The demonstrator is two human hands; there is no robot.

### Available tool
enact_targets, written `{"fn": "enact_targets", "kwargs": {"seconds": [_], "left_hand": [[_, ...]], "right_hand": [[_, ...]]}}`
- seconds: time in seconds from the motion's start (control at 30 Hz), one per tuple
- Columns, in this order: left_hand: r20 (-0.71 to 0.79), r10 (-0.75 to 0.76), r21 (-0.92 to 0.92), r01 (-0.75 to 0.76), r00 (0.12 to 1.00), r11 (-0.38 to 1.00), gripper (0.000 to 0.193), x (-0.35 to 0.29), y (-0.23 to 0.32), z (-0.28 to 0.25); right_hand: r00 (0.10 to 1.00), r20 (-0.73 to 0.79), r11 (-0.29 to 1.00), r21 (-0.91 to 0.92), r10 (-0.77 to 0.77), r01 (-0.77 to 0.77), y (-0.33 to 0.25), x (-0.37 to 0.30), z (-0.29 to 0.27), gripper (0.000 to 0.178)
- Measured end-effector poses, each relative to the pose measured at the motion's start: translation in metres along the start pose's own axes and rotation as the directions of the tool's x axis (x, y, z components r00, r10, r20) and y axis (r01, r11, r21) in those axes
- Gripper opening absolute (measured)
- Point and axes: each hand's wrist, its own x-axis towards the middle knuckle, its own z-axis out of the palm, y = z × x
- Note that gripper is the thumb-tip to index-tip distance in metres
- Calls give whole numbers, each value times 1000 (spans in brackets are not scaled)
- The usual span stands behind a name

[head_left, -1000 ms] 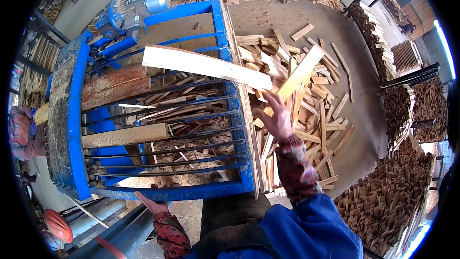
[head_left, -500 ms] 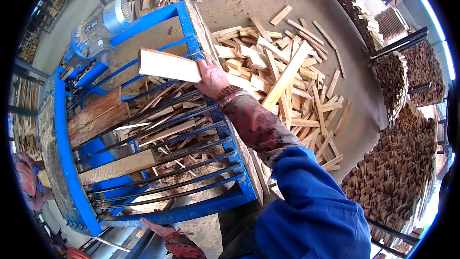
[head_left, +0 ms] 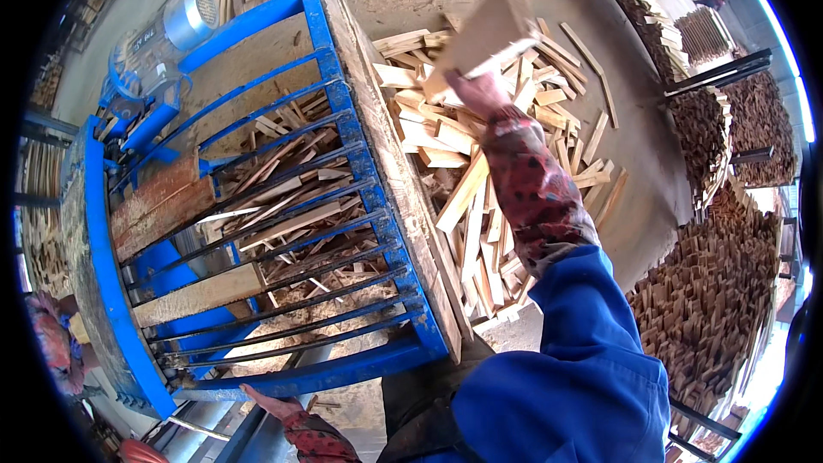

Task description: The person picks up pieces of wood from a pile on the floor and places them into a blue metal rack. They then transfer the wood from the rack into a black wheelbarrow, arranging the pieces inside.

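Observation:
Stretched out over the woodpile (head_left: 416, 133), my right hand (head_left: 482, 94) grips one end of a short wooden board (head_left: 489, 30). The board is smeared by motion and tilts up and away from me. My left hand (head_left: 273, 405) is low in the view, its fingers extended against the near rail of the blue metal frame (head_left: 343, 375); part of it is hard to make out. Thin dark bars span this frame. Two wood pieces lie on the bars: a reddish-brown slab (head_left: 163, 206) and a pale board (head_left: 201, 294). Offcuts (head_left: 291, 214) show beneath and between the bars.
An electric motor (head_left: 163, 39) sits at the frame's far left corner. A wooden plank wall (head_left: 399, 180) runs along its right side. Tall stacks of cut wood (head_left: 699, 300) stand at the right. A co-worker's patterned sleeve (head_left: 50, 339) shows at the left edge.
My right hand has carried the board from above the barred frame rightward and away, over the woodpile. My left hand has stayed near the rail. The view has shifted slightly.

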Motion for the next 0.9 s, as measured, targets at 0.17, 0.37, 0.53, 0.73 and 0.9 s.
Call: {"fn": "enact_targets", "kwargs": {"seconds": [0.17,0.37,0.53,0.73,0.9], "left_hand": [[48,-29,-55,31,998,998,83,22,-11,-19],[18,-23,-116,25,1000,993,87,30,-16,-25],[-85,39,-138,-50,996,989,75,17,-15,-14],[-251,33,-230,-93,967,969,43,46,-33,-19],[-293,-10,-264,-71,956,962,33,20,-18,-3]], "right_hand": [[968,150,979,-50,201,-196,91,-81,-21,36],[999,37,970,-243,35,-25,98,-108,-77,31],[977,93,823,-557,193,-110,85,-57,-122,47],[961,107,907,-371,254,-198,164,-36,-149,71],[946,322,941,-310,-33,138,115,-122,-47,33]]}}
